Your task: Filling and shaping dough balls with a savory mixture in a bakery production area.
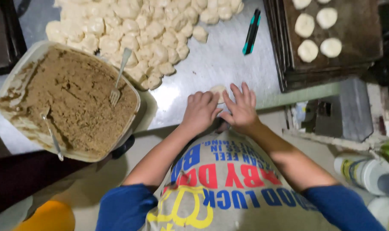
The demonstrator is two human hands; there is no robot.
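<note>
tub (pixel 14 68): pale plastic, seen at far left on the desk (pixel 228 60), filled with brown crumbly filling (pixel 74 98).
spoon (pixel 51 132): handle stuck into the filling near the tub's front edge.
fork (pixel 118 77): metal, tines pressed into the filling at the tub's right side, handle leaned toward the dough heap.
dough heap (pixel 138 30): many pale cut dough pieces piled on the steel desk, behind and right of the tub.
left hand (pixel 199 110): placed at the desk's front edge, fingers curled down, knuckles up; touching the left side of the dough disc. Whether it is gripped cannot be told.
dough disc (pixel 218 90): small, pale, flattened, lying on the desk between the two hands, mostly hidden by them.
right hand (pixel 242 109): fingers extended and flat, not clenched, laid against the right side of the dough disc.
pen-like tool (pixel 251 32): teal and black, lying on the desk behind the hands, well apart from them.
baking tray (pixel 357 47): dark, at far right, stacked on others; flat round dough pieces (pixel 308 50) set on it.
bottles (pixel 361 171): seen low at the right, below desk level, blurred.
</note>
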